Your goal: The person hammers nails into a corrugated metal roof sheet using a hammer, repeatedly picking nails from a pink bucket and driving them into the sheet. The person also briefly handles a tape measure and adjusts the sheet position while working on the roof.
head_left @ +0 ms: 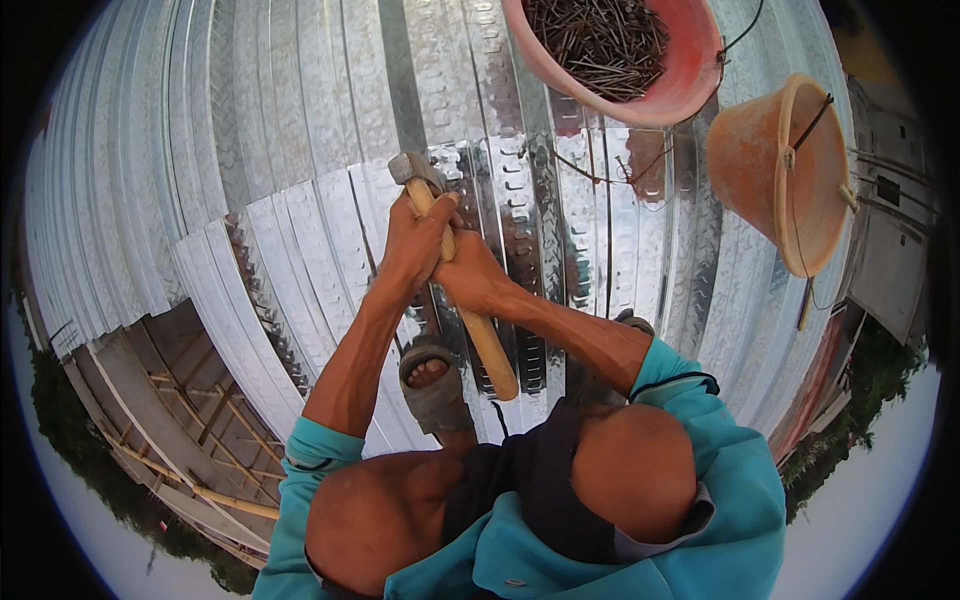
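Clasped in left hand (412,240) and right hand (472,270), the hammer (484,343) has a tan wooden handle (497,368) and blocky, dull grey head (407,167), left and on the near side of the pink bucket (693,60).

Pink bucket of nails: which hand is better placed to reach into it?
Probably the right hand: the pink bucket of nails lies ahead and to the right, nearer that side; the left hand is farther left, around the hammer near its head. The right is at it too.
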A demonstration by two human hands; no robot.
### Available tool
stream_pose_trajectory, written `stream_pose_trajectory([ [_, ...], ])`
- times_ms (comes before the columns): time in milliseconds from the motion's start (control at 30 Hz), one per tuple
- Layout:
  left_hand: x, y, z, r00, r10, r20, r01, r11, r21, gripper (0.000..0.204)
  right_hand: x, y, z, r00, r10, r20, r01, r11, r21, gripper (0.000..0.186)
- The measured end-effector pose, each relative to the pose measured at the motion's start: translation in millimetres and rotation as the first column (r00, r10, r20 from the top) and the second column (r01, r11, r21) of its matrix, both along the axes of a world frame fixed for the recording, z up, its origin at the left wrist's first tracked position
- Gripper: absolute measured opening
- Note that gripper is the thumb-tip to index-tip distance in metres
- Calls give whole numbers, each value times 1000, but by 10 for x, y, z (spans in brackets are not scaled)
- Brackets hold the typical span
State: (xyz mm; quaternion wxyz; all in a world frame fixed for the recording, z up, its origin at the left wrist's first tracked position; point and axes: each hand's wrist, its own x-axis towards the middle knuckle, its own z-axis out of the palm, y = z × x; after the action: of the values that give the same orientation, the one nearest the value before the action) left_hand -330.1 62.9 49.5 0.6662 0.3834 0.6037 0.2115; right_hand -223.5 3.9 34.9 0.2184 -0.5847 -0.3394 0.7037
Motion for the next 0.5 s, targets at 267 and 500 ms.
stream_pose_trajectory([
  [267, 63, -7, -161, 998, 55, -36, -54, 998, 23, 17, 106, 81, 85, 997, 35, 75, -35, 999, 2, 30],
  [500, 313, -214, -256, 943, 313, 116, -314, 949, -9, 18, 490, 198, 112, 924, 302, 236, -313, 950, 10, 40],
])
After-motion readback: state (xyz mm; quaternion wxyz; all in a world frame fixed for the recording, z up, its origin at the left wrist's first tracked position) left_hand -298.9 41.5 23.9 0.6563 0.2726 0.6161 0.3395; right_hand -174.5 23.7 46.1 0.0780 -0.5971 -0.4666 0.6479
